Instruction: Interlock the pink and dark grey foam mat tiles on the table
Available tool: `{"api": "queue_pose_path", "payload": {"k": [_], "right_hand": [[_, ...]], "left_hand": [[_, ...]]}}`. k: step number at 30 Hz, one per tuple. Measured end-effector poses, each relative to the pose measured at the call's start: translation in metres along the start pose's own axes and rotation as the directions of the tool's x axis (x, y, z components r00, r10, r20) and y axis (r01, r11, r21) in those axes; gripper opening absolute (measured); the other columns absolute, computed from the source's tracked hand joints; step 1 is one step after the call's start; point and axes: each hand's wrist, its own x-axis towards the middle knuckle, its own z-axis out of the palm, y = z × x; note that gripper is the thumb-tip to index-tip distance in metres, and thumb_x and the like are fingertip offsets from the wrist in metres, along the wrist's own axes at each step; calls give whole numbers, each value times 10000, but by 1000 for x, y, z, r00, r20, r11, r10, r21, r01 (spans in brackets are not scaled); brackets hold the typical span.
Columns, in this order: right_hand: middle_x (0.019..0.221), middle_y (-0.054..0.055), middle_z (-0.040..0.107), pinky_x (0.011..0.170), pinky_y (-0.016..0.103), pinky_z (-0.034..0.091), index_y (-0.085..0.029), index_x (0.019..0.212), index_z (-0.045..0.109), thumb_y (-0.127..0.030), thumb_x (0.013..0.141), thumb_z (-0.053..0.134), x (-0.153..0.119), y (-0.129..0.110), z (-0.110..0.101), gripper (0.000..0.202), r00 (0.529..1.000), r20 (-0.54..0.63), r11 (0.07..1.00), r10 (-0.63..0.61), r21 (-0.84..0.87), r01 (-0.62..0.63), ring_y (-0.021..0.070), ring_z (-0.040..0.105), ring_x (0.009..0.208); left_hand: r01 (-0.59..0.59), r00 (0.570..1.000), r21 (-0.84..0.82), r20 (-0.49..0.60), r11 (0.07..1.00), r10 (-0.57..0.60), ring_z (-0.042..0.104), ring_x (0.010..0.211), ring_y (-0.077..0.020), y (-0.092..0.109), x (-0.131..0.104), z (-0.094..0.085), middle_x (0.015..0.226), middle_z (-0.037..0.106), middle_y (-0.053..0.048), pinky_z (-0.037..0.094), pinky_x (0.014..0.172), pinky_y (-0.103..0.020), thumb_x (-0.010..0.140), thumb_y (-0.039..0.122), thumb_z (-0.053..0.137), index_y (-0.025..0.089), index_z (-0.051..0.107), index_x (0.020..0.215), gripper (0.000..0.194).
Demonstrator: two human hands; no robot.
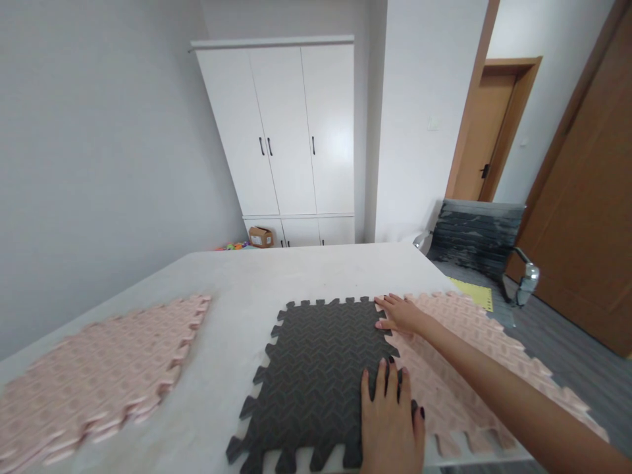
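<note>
A dark grey foam puzzle mat [316, 368] with a herringbone pattern lies flat on the table, its toothed edges facing left, back and front. Along its right side it meets a pink foam mat [469, 368], and the two appear joined at the seam. My left hand [392, 418] rests palm down with fingers spread over the near part of that seam. Farther back, my right hand [402, 316] lies on the seam's far end, fingers stretched out, thumb toward the grey mat. Both hands press on the surface and hold nothing. My left palm covers part of the joint.
Several stacked pink foam mats [113, 362] lie at the table's left. The white table [296, 266] carries everything. Beyond it stand a white wardrobe [296, 131] and a cardboard box [261, 237]. A dark chair [474, 237] stands at the right, near a yellow mat [476, 294] on the floor.
</note>
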Motion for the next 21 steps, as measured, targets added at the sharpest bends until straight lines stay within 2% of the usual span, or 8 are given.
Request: {"api": "queue_pose_path", "payload": {"k": [5, 9, 11, 13, 15, 17, 18, 21], "right_hand": [[1318, 174, 509, 1028, 556, 271, -210, 1377, 407, -625, 834, 506, -9, -17, -1, 690, 990, -129, 985, 56, -152, -75, 316, 417, 1250], [1329, 199, 485, 1016, 553, 297, -190, 1408, 357, -592, 847, 509, -15, -24, -3, 707, 990, -83, 987, 117, -102, -126, 325, 407, 1262], [1382, 199, 429, 1003, 523, 334, -194, 1431, 317, -568, 862, 493, -17, -24, -5, 703, 990, -50, 990, 130, -48, -133, 320, 367, 1298], [1423, 186, 387, 1006, 508, 343, -208, 1445, 295, -572, 851, 499, -20, -22, -11, 726, 991, -15, 991, 130, -14, -131, 314, 335, 1326], [1438, 173, 380, 1020, 536, 325, -215, 1451, 292, -615, 830, 495, -25, -19, -19, 766, 992, 25, 992, 125, 12, -125, 319, 335, 1329], [1456, 168, 360, 1032, 563, 307, -201, 1457, 289, -659, 816, 469, -35, -16, -28, 808, 993, 35, 993, 109, 43, -110, 328, 339, 1329], [1463, 169, 348, 1042, 560, 301, -185, 1457, 292, -663, 818, 458, -43, -15, -32, 815, 996, 15, 994, 90, 61, -91, 328, 337, 1331], [1463, 159, 353, 1087, 483, 289, -152, 1443, 336, -595, 830, 479, -78, -17, -39, 769, 995, -91, 986, -28, 163, 42, 294, 349, 1331]], "left_hand": [[29, 1000, 7, 11, 1000, -29, 335, 1365, -313, 7, -3, -4, 1457, 411, -87, 289, 1104, -598, 924, 524, 315, 191, 442, 1381, 579], [42, 999, -46, 18, 998, -41, 340, 1369, -280, 11, -6, -11, 1446, 439, -63, 271, 1128, -546, 906, 526, 363, 225, 480, 1354, 553], [5, 1000, -87, 17, 996, -4, 374, 1353, -228, 7, -10, -23, 1435, 459, -38, 282, 1140, -479, 889, 467, 421, 232, 432, 1385, 549], [-13, 999, -94, -34, 995, 10, 405, 1332, -186, -6, -16, -44, 1438, 456, -37, 281, 1148, -429, 861, 346, 458, 204, 346, 1430, 597], [60, 986, -57, -150, 997, -68, 432, 1310, -185, -34, -27, -72, 1427, 468, -63, 281, 1143, -432, 845, 277, 442, 168, 341, 1424, 598], [231, 931, -44, -280, 972, -234, 513, 1231, -208, -80, -43, -105, 1331, 562, -85, 361, 1082, -430, 876, 348, 395, 169, 460, 1328, 491], [320, 885, -53, -341, 946, -318, 578, 1140, -226, -109, -53, -122, 1232, 624, -100, 434, 1006, -411, 861, 418, 407, 163, 529, 1239, 472], [620, 688, -21, -467, 785, -556, 660, 859, -264, -204, -91, -163, 912, 690, -75, 513, 802, -411, 786, 533, 456, 184, 600, 1047, 459]]}}
